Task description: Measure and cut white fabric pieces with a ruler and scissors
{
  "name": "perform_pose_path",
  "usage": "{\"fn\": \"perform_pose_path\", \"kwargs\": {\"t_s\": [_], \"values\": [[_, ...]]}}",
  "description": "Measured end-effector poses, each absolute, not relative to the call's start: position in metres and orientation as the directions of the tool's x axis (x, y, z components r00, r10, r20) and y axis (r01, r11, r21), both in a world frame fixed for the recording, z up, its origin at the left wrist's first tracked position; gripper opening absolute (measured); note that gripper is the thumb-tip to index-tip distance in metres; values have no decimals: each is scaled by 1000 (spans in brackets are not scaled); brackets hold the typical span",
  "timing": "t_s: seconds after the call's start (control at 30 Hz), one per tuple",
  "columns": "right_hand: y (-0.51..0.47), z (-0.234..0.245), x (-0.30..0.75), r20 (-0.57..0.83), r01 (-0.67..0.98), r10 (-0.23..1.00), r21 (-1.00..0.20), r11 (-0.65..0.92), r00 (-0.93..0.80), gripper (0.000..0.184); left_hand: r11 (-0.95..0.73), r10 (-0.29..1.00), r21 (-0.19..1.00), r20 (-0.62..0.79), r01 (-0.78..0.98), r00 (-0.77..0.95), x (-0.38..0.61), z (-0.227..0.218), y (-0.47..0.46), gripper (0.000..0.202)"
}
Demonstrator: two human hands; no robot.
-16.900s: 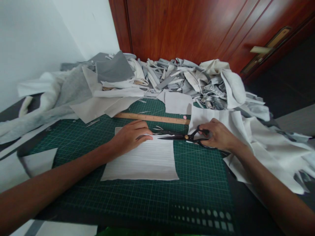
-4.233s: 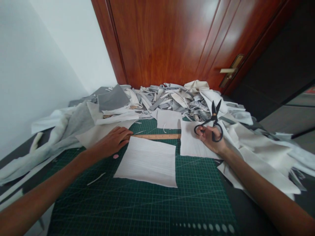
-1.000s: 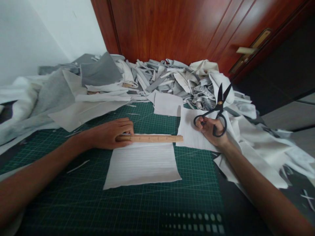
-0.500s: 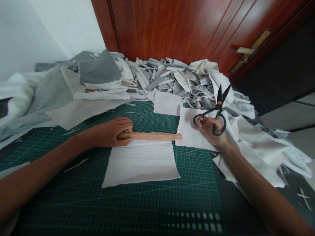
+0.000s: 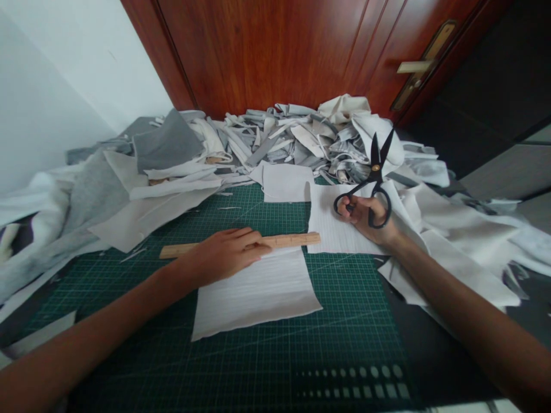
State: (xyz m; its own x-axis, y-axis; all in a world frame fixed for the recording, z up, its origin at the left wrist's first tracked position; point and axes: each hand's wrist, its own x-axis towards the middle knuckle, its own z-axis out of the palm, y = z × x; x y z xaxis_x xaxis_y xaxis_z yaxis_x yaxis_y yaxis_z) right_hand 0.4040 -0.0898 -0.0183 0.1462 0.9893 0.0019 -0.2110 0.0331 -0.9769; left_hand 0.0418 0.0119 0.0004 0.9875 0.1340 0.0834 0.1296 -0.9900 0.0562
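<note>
My left hand (image 5: 228,259) lies flat, fingers stretched out, pressing the middle of a wooden ruler (image 5: 293,240) against the far edge of a white rectangular cloth piece (image 5: 258,292) on the green cutting mat (image 5: 258,367). My right hand (image 5: 365,215) rests to the right on another white cloth piece (image 5: 329,226). It grips black scissors (image 5: 373,172) by the handles, blades apart and pointing up.
A heap of grey and white fabric scraps (image 5: 301,137) lies along the mat's far edge before a dark wooden door (image 5: 279,51). Larger white and grey cloths (image 5: 86,201) spread at the left, and more white cloth (image 5: 456,241) at the right.
My left hand has slid right along the ruler from its left end to its middle, baring that end. The right hand still holds the scissors upright. The view has shifted slightly.
</note>
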Motion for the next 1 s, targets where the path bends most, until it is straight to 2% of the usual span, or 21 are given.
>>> {"fn": "perform_pose_path", "kwargs": {"t_s": [0.27, 0.47, 0.63, 0.7, 0.77, 0.83, 1.0], "values": [[-89, -16, 405, 13, -187, 991, -982, 39, 135, 34, -987, 154, 62, 68, 149, 986, 62, 5, 2, 25], [-90, -17, 405, 33, -173, 995, -984, 49, 94, 36, -978, 177, -92, 112, 188, 978, 67, 2, -2, 23], [-90, -18, 405, 36, -175, 993, -983, 56, 116, 39, -931, 365, 104, 193, 351, 911, 53, 18, 20, 25], [-89, -17, 405, 40, -171, 992, -983, 60, 118, 41, -893, 449, 134, 266, 429, 853, 41, 22, 37, 26], [-89, -17, 404, 40, -169, 993, -984, 58, 110, 41, -867, 498, 139, 284, 479, 819, 30, 20, 52, 28], [-89, -16, 404, 39, -162, 994, -985, 54, 98, 40, -869, 495, 166, 260, 466, 829, 22, 14, 60, 30], [-90, -19, 407, 34, -108, 996, -993, 43, 80, 39, -887, 378, 350, 182, 299, 908, 20, 0, 50, 25]]}}
